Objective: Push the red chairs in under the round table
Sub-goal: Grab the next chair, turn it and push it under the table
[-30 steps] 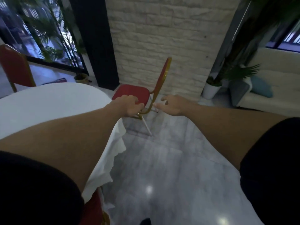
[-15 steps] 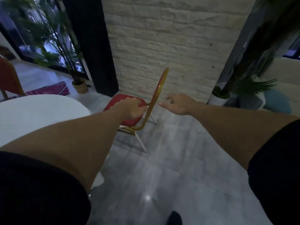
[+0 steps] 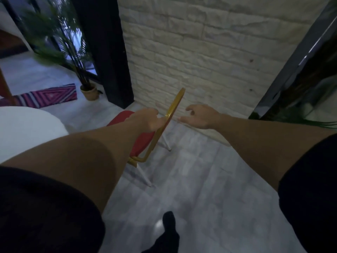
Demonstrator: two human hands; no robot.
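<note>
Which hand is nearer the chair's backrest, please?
Left. The left hand touches the backrest at its gold frame; the right hand hovers open just beside it, apart.

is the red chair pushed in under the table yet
Not yet. The red chair stands on open floor beside the round table, seat fully visible; left hand grips its backrest.

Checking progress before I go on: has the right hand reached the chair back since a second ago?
No. The right hand stays open beside the chair, just right of its gold back, against the brick wall; only the left hand touches the chair.
</note>
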